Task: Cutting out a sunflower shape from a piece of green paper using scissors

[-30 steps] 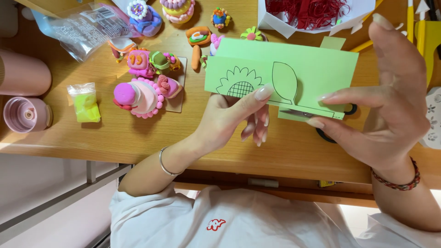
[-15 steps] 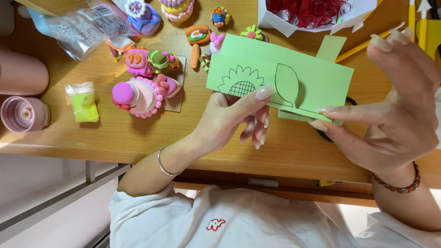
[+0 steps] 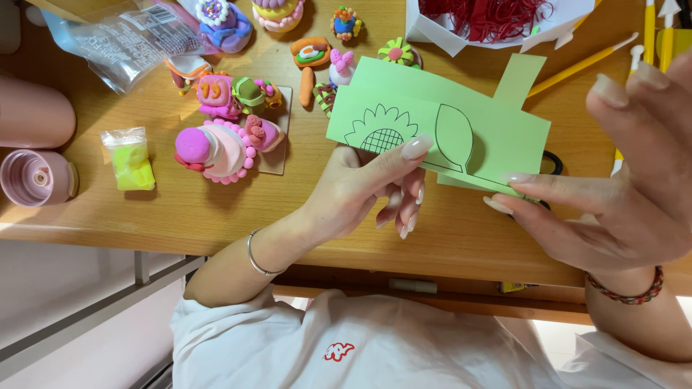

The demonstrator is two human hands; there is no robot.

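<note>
At the far left of the wooden worktop [image 3: 144,216] stands a pink cup [image 3: 32,115], with its round pink lid [image 3: 37,178] lying just in front of it. Next comes a small clear bag of yellow-green clay [image 3: 130,160], and above it a larger crinkled clear packet [image 3: 126,39]. A cluster of clay models follows: a pink layered cake figure [image 3: 220,148] on a thin card, then smaller coloured figures [image 3: 238,94] behind it. Further right, a white paper tray [image 3: 440,32] holds red strands [image 3: 490,14]. Yellow modelling tools [image 3: 580,68] lie at the right edge.

The green paper [image 3: 497,133] is a folded sheet with black line drawings: a half sunflower head with a gridded centre at its left end, and a single leaf near the middle. A narrow tab projects from its upper edge. It is held above the worktop, tilted down toward the right, partly covering a black object below.

The left hand [image 3: 367,187] has its grip closed on the paper's lower edge, thumb on the front face just below the sunflower. The right hand [image 3: 613,180] pinches the lower right corner, its other fingers spread apart.
</note>
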